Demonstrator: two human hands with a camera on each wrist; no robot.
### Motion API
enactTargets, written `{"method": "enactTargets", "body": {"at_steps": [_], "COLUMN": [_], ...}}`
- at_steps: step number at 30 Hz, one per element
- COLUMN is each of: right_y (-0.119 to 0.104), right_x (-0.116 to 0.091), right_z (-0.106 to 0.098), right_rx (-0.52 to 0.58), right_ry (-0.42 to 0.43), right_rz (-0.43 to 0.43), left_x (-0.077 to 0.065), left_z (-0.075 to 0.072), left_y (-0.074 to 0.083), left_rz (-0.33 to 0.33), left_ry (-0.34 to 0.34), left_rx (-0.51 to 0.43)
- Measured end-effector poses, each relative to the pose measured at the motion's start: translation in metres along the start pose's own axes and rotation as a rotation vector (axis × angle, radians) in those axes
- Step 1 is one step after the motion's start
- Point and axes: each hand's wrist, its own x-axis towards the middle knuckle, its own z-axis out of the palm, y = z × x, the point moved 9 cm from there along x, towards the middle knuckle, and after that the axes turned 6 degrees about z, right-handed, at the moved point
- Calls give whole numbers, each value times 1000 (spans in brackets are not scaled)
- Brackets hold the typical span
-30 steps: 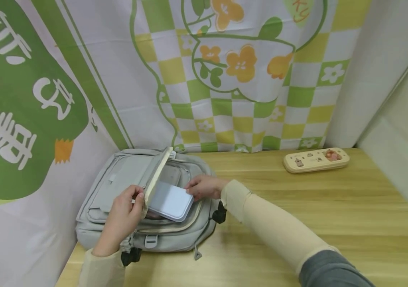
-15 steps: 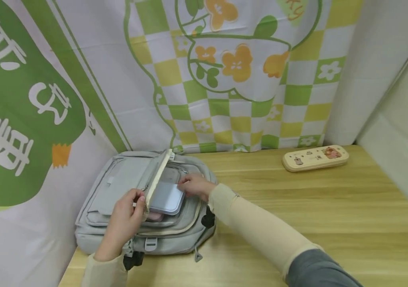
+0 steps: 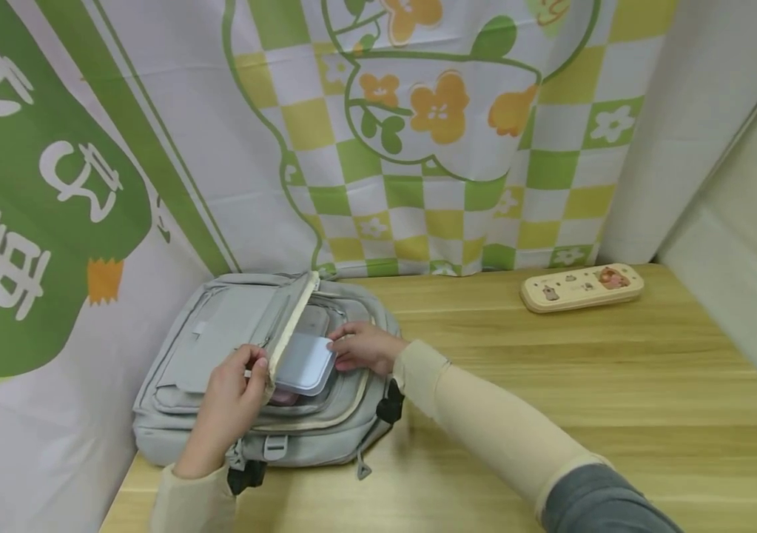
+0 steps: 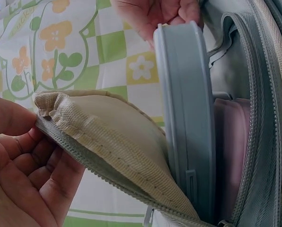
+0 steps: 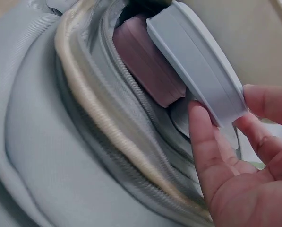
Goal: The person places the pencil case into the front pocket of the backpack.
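Note:
A grey backpack (image 3: 314,446) lies on the table with its front pocket unzipped. My left hand (image 3: 234,389) pinches the cream-trimmed edge of the pocket flap (image 4: 110,125) and holds it lifted. Thumb and fingers of my right hand (image 3: 365,348) grip the outer end of a light blue flat case (image 3: 305,360) with rounded corners. Its other end is inside the pocket, partly hidden by the flap in the head view. A pink case (image 5: 148,61) sits in the pocket beside the blue one, and the left wrist view shows a small latch on the blue case's side.
A cream case (image 3: 581,287) with printed cartoon figures lies at the back right of the wooden table (image 3: 551,385). Behind the table hangs a green and yellow checked cloth (image 3: 418,185). A white wall cloth (image 3: 78,414) borders the backpack's left side.
The right hand has moved left, pushing the blue case deeper under the flap, so less of it shows. The left hand keeps its hold on the flap edge.

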Motion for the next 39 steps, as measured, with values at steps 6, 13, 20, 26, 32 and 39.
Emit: {"method": "enactTargets", "body": {"at_steps": [6, 13, 20, 26, 32, 39], "right_y": [-5, -6, -5, -1, -6, -7], "right_x": [5, 10, 10, 6, -14, -41], "right_z": [14, 32, 34, 30, 9, -37], "right_rx": [-6, -103, -207, -222, -203, -9], "right_ry": [-21, 59, 160, 86, -47, -134], "right_rz": [-6, -40, -81, -83, -54, -11], "left_x": [2, 2, 1, 0, -1, -5], "left_z": [5, 12, 13, 11, 10, 6], "left_y": [8, 13, 13, 10, 5, -2], "left_rz": [55, 59, 56, 33, 12, 36], "left_ry": [4, -9, -9, -5, -4, 10], "left_rx": [38, 36, 44, 16, -36, -48]}}
